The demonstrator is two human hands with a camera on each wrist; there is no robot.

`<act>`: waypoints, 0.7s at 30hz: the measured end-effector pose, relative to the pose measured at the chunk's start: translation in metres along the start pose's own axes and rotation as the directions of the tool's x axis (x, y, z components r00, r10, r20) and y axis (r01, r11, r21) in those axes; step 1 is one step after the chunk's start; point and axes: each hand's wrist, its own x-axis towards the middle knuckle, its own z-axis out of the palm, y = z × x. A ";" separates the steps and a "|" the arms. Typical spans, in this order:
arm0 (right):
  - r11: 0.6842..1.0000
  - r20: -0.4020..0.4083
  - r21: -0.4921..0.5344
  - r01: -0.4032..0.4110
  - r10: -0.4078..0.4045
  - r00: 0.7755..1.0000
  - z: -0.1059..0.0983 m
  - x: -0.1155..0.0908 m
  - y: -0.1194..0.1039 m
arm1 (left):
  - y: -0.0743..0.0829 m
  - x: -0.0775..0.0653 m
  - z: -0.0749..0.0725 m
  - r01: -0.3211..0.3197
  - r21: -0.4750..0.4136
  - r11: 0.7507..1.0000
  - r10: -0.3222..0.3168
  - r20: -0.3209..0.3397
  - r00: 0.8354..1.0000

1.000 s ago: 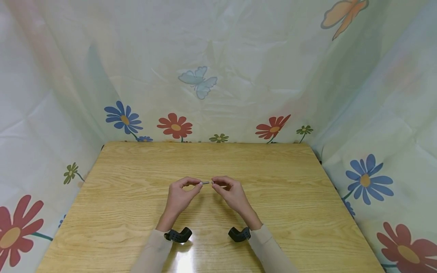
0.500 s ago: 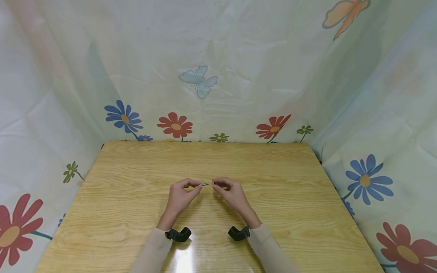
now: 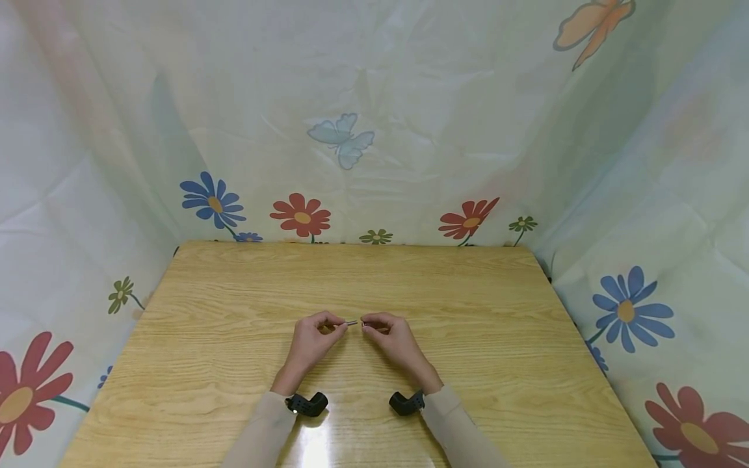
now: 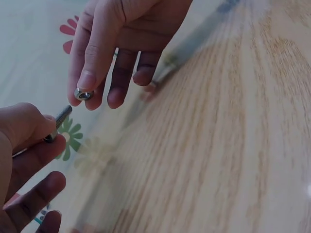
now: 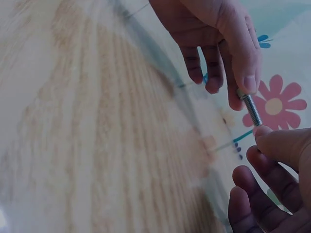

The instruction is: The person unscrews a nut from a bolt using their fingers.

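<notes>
My left hand (image 3: 310, 338) pinches a metal bolt (image 4: 63, 116) between thumb and forefinger, its threaded shaft pointing toward the other hand. Facing it, my right hand (image 3: 398, 341) holds a small hex nut (image 4: 83, 94) at its thumb and fingertips, with the hole visible in the left wrist view. Bolt tip and nut are a short gap apart there. In the right wrist view the bolt shaft (image 5: 250, 109) reaches down close to the right thumb, and the nut is mostly hidden by the fingers. Both hands are over the middle of the table.
The wooden table (image 3: 234, 279) has a light grain and a bright glare near its front edge. A flower-printed curtain (image 3: 409, 130) hangs behind it and along both sides. Black wrist devices (image 3: 310, 404) sit at both cuffs.
Both hands have shifted slightly down in the head view, toward the person. The bolt and the nut stay in their grips, still apart.
</notes>
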 end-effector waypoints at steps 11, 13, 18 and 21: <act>0.998 0.041 -0.058 0.014 -0.012 0.999 0.005 0.000 0.002 | -0.009 0.001 0.007 0.028 0.030 0.999 -0.029 0.032 0.999; 0.997 0.042 -0.075 0.029 -0.026 0.999 0.006 0.000 0.001 | -0.010 0.001 0.008 0.019 0.059 0.998 -0.021 0.036 0.999; 0.990 0.034 -0.130 0.053 -0.049 0.998 0.008 0.000 0.001 | -0.013 0.001 0.009 0.004 0.107 0.994 -0.009 0.043 0.999; 0.983 0.034 -0.172 0.065 -0.060 0.998 0.009 -0.001 0.001 | -0.014 0.001 0.009 0.007 0.127 0.992 -0.014 0.055 0.998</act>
